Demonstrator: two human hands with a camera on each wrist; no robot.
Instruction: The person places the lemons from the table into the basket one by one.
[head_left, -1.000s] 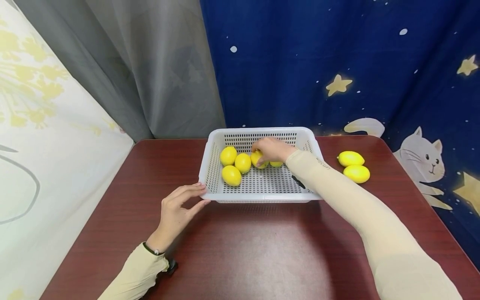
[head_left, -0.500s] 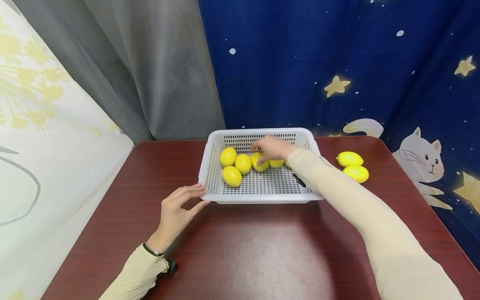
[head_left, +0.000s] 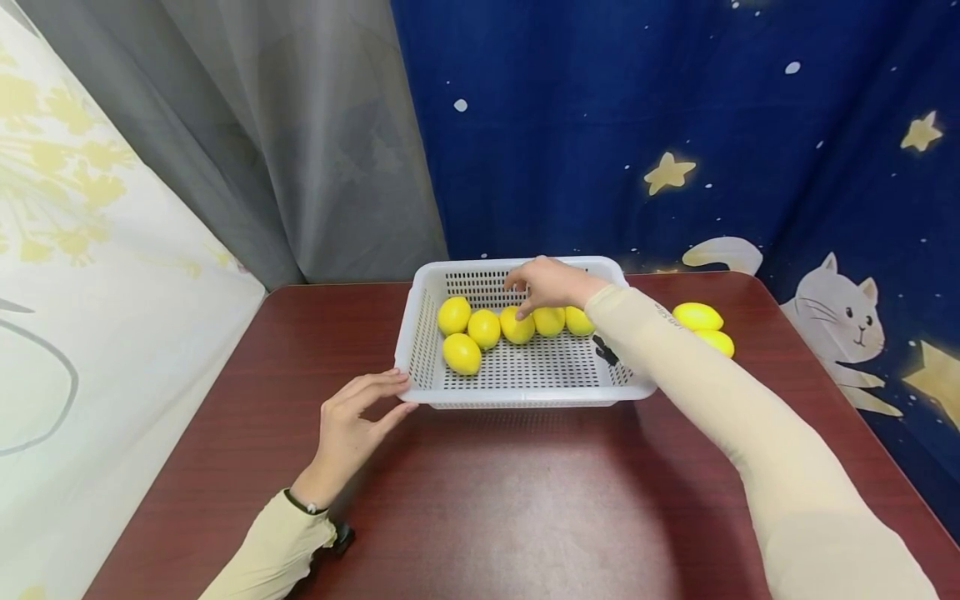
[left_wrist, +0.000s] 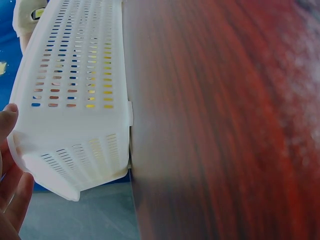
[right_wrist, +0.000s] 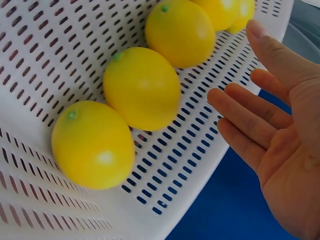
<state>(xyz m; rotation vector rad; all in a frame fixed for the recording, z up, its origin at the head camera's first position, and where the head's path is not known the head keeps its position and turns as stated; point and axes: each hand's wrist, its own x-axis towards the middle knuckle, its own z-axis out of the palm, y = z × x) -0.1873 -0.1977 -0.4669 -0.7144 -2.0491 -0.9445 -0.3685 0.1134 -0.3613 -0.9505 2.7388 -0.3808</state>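
Note:
A white plastic basket (head_left: 525, 395) with slotted walls stands on the table. Several yellow lemons (head_left: 517, 325) lie in it, most in a row, with one lemon (head_left: 461, 354) in front at the left. My left hand (head_left: 358, 429) holds the basket's near left corner; in the left wrist view its thumb (left_wrist: 7, 120) and fingers (left_wrist: 19, 200) meet the rim. Over the lemon row is my right hand (head_left: 551, 283), fingers apart and nothing in them. The right wrist view shows the right hand (right_wrist: 280, 120) with loose fingers, apart from the lemons (right_wrist: 142, 90).
Two more lemons (head_left: 697, 316) lie on the table to the right of the basket, partly behind the right sleeve (head_left: 720, 400). The dark red tabletop (head_left: 480, 500) extends in front. Grey (head_left: 337, 167) and blue (head_left: 540, 150) curtains hang behind the table.
My right hand has let go of a lemon in the row and has risen slightly, back and to the right. The left hand stays at the basket's corner.

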